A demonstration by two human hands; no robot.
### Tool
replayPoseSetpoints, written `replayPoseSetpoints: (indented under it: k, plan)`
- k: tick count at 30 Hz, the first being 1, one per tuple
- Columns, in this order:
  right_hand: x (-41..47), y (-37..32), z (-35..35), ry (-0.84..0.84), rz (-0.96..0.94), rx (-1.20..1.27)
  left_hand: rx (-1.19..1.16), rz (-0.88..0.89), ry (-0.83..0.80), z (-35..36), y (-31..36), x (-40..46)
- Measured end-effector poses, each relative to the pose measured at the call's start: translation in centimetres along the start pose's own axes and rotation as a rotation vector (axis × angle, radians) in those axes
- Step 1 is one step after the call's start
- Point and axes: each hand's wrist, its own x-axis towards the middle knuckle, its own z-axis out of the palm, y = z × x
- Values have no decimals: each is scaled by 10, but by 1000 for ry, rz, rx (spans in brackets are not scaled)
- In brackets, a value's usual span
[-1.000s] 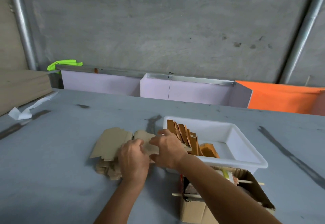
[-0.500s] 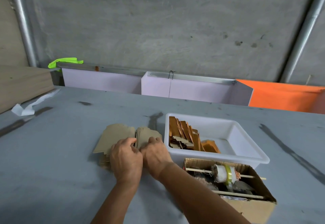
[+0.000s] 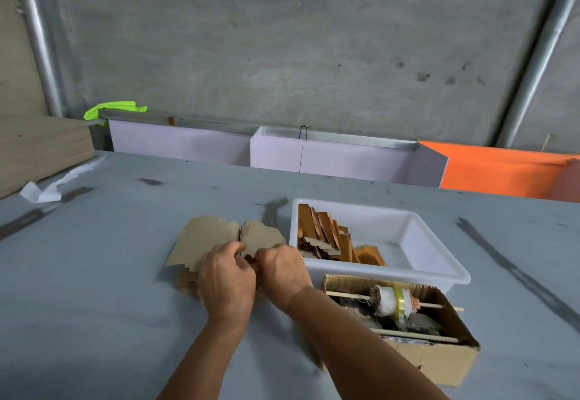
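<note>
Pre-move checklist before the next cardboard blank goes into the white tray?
1. Grip on cardboard blanks by left hand and right hand: ok.
2. One blank singled out: cannot tell, fingertips hidden.
3. Stack squared: not ok, blanks lie fanned.
4. Free room in white tray right of folded pieces: ok.
5. Way to the tray free of cardboard box: ok.

Both forearms reach forward, left hand (image 3: 226,277) and right hand (image 3: 284,269) side by side, fingers curled.
</note>
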Motion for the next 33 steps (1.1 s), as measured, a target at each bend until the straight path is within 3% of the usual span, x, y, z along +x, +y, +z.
replayPoseSetpoints:
  k: [7, 11, 14, 19, 22, 28, 33]
  plan:
    - [3, -5, -30, 454, 73, 49, -49, 34, 38, -11, 1, 2]
    - [1, 10, -60, 506, 210, 157, -179, 32, 28, -18, 7, 3]
    - [-23, 27, -82, 609, 277, 440, -333, -16, 8, -23, 21, -2]
    - [-98, 48, -96, 421, 535, 962, -809, -268, -311, -27, 47, -25]
    - [-141, 58, -95, 316, 670, 1182, -824, -354, -491, -22, 51, -50]
    - [-201, 81, -91, 334, 752, 1327, -739, -412, -690, -18, 49, -95]
    - [-225, 86, -81, 314, 611, 1239, -722, -248, -759, -19, 45, -117]
